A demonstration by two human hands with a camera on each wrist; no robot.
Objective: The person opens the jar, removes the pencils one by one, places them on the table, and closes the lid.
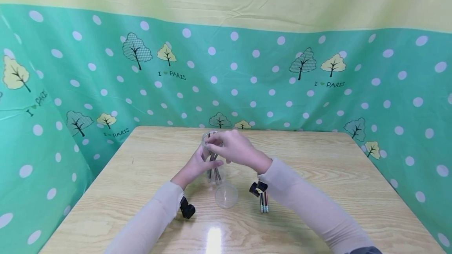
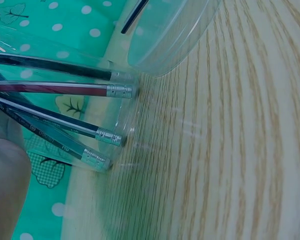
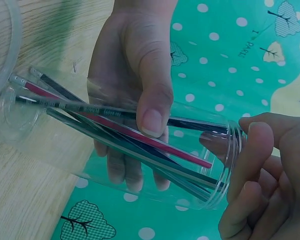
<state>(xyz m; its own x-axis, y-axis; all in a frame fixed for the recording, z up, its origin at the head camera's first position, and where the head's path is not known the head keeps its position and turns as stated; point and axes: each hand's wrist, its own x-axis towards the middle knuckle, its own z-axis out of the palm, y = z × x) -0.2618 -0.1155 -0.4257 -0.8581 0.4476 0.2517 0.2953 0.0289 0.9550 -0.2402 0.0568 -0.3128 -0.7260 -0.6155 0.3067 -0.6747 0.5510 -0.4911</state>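
A tall clear plastic jar (image 1: 209, 180) stands upright on the table with several pencils (image 3: 135, 135) leaning inside, their eraser ends (image 2: 119, 90) down near its base. My left hand (image 1: 198, 164) grips the jar's side, its thumb lying across the front of the wall. At the jar's mouth, my right hand (image 1: 237, 148) has thumb and fingertips together at the rim (image 3: 233, 155), pinching the top end of a dark pencil (image 3: 192, 123). The rest of that pencil runs down inside the jar.
Just in front of the jar lies a round clear lid (image 1: 226, 196). More pencils (image 1: 264, 204) rest on the wooden table (image 1: 307, 175) under the right forearm, partly hidden by its wrist camera. A green dotted curtain (image 1: 247, 69) hangs behind the table.
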